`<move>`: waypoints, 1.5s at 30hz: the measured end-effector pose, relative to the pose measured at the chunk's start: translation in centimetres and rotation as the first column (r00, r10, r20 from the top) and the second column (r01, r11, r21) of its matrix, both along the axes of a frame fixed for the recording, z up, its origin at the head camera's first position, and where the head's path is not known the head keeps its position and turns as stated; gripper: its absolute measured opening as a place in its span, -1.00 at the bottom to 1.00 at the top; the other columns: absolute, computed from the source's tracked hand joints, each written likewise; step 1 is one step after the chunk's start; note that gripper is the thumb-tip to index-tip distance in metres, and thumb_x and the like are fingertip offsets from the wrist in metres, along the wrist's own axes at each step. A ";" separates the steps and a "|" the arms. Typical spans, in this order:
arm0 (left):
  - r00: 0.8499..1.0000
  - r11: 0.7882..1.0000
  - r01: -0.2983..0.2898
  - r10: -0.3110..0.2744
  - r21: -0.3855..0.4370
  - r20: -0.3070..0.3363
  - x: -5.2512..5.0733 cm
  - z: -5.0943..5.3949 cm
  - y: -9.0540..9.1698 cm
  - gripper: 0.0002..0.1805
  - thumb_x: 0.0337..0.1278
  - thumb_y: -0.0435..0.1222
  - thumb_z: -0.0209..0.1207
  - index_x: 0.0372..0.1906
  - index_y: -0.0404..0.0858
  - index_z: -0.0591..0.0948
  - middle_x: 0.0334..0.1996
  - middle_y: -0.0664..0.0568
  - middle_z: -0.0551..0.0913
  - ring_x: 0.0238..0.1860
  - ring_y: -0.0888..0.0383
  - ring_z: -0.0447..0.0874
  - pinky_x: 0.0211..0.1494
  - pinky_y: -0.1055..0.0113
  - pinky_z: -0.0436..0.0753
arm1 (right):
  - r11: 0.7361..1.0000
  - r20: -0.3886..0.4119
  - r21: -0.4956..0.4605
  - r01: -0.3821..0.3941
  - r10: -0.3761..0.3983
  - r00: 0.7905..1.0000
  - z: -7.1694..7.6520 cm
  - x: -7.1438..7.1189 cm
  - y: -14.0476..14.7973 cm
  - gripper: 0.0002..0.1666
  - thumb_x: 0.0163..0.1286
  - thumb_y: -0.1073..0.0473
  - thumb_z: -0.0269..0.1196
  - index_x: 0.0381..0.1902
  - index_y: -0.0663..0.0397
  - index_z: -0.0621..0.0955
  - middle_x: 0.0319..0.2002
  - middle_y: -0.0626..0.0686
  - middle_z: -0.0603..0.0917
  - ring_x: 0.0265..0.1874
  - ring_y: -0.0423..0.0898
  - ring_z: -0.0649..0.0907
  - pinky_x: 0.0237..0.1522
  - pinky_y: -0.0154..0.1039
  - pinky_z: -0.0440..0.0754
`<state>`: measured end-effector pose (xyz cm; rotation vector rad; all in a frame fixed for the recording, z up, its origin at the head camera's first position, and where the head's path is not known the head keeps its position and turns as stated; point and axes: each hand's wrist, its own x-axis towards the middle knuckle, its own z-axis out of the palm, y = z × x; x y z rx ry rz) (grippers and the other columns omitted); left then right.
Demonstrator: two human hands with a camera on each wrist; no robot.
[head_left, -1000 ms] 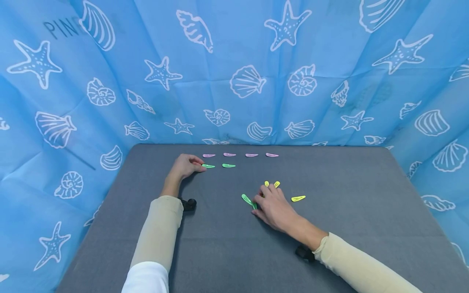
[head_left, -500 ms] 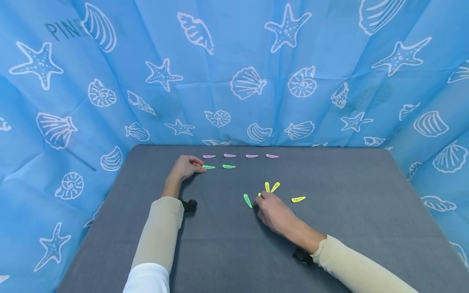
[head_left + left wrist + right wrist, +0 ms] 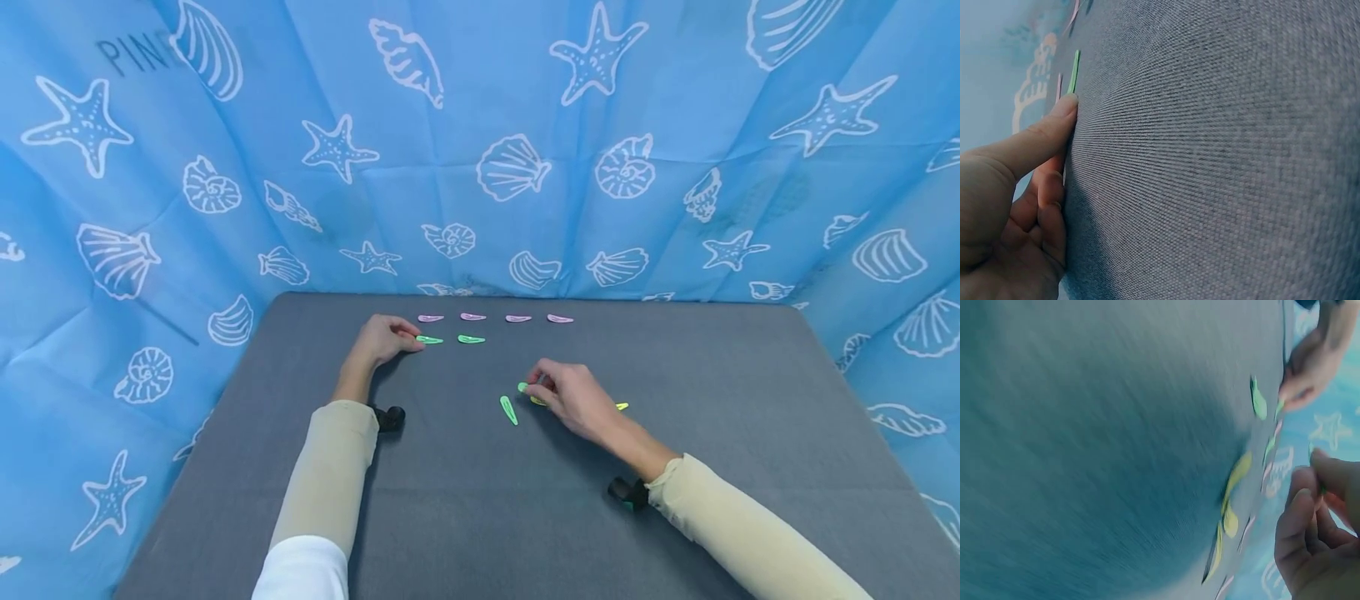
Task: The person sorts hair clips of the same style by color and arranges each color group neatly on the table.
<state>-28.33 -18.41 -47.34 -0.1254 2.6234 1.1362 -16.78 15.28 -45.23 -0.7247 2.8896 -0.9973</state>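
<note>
My left hand rests at the back left, its thumb and fingertips pinching the near end of a green snap hair clip lying flat. To its right lies a second green hair clip. Off the table, my right hand pinches another green hair clip by thumb and fingers; only its rounded end shows in the head view. A further green hair clip lies below it. Yellow hair clips are partly hidden beneath the right hand; several show in the right wrist view.
Several pink hair clips form a row along the back of the grey table. Behind it hangs a blue curtain with white shell prints. Dark wrist cameras sit under both wrists.
My right hand has picked up a green hair clip from beside the yellow ones and raised it slightly, moving up and to the right. The left hand stays in place.
</note>
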 end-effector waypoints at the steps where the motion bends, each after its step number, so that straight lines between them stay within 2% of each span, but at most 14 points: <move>1: 1.000 1.000 0.001 -0.001 0.002 -0.001 0.0 0.1 0.0 -0.72 0.14 -0.15 0.46 -0.05 -0.12 0.76 -0.18 -0.04 0.71 -0.10 0.00 0.55 0.03 0.16 0.47 | 1.000 0.032 -0.021 0.021 -0.020 0.999 0.1 -0.5 0.1 -0.92 0.42 0.14 0.35 -0.22 0.01 0.70 -0.44 -0.05 0.72 -0.53 -0.28 0.53 -0.43 -0.37 0.51; 6: 1.000 1.000 -0.006 0.006 0.010 0.003 0.0 0.3 0.0 -0.73 0.13 -0.16 0.46 -0.07 -0.11 0.76 -0.19 -0.03 0.71 -0.11 0.01 0.55 0.05 0.14 0.46 | 0.987 0.190 -0.100 0.129 -0.108 0.976 0.4 -3.1 0.3 -0.83 0.42 0.10 0.35 -0.25 0.08 0.77 -0.46 0.02 0.75 -0.53 -0.17 0.65 -0.47 -0.35 0.57; 10: 1.000 1.000 -0.012 0.012 0.014 0.003 0.0 0.2 0.1 -0.73 0.13 -0.16 0.47 -0.08 -0.11 0.76 -0.20 -0.02 0.71 -0.11 0.02 0.55 0.05 0.14 0.47 | 0.978 0.249 -0.104 0.183 -0.153 0.956 0.3 -5.1 0.2 -0.80 0.40 0.15 0.37 -0.15 0.18 0.78 -0.42 0.08 0.79 -0.50 -0.15 0.75 -0.45 -0.33 0.66; 16: 1.000 1.000 -0.024 0.024 0.017 0.002 0.0 0.2 0.1 -0.73 0.12 -0.17 0.47 -0.08 -0.12 0.76 -0.21 -0.02 0.72 -0.12 0.01 0.56 0.04 0.14 0.48 | 0.980 0.200 -0.026 0.198 -0.189 0.961 0.1 -7.8 -0.5 -0.76 0.39 0.20 0.34 -0.04 0.17 0.76 -0.28 0.14 0.80 -0.46 -0.17 0.74 -0.41 -0.32 0.63; 21: 0.999 0.999 -0.031 0.031 0.015 0.006 -0.1 0.4 0.2 -0.73 0.11 -0.17 0.48 -0.09 -0.12 0.77 -0.20 -0.03 0.71 -0.12 -0.01 0.54 0.02 0.16 0.47 | 0.981 0.140 0.018 0.192 -0.193 0.971 -0.6 -9.2 -1.2 -0.74 0.41 0.21 0.30 -0.01 0.16 0.76 -0.21 0.15 0.80 -0.33 -0.07 0.71 -0.28 -0.20 0.61; 25: 0.999 0.999 -0.032 0.031 0.016 0.012 -0.1 0.3 0.2 -0.73 0.11 -0.18 0.48 -0.09 -0.12 0.77 -0.20 -0.03 0.71 -0.12 0.00 0.55 0.00 0.17 0.46 | 0.983 0.122 0.014 0.182 -0.182 0.976 -1.4 -9.7 -1.7 -0.75 0.43 0.21 0.30 -0.01 0.17 0.75 -0.17 0.16 0.78 -0.22 0.00 0.68 -0.13 -0.10 0.61; 29: 0.999 0.999 -0.034 0.034 0.014 0.019 -0.1 0.3 0.2 -0.73 0.11 -0.18 0.48 -0.09 -0.12 0.76 -0.20 -0.03 0.71 -0.13 0.01 0.55 0.00 0.17 0.47 | 0.983 0.138 -0.004 0.182 -0.179 0.974 -1.9 -9.8 -1.9 -0.77 0.43 0.23 0.31 -0.03 0.20 0.75 -0.17 0.19 0.77 -0.21 0.03 0.68 -0.10 -0.06 0.62; 40: 0.999 0.999 -0.033 0.033 0.015 0.009 0.0 0.5 0.1 -0.74 0.13 -0.18 0.47 -0.08 -0.12 0.76 -0.19 -0.04 0.70 -0.10 -0.02 0.54 0.02 0.14 0.46 | 0.978 0.181 0.017 0.210 -0.210 0.961 -1.9 -10.0 -2.3 -0.76 0.42 0.24 0.32 0.00 0.16 0.76 -0.08 0.17 0.79 -0.09 0.06 0.71 0.01 0.00 0.65; 45: 0.999 0.999 -0.038 0.038 0.017 0.011 0.0 0.2 0.1 -0.76 0.13 -0.18 0.47 -0.11 -0.11 0.76 -0.21 -0.03 0.70 -0.11 0.00 0.54 0.03 0.14 0.46 | 0.977 0.123 0.102 0.189 -0.201 0.972 -1.8 -9.5 -2.4 -0.69 0.45 0.21 0.30 0.11 0.14 0.72 -0.02 0.24 0.70 -0.07 0.09 0.66 0.01 0.00 0.62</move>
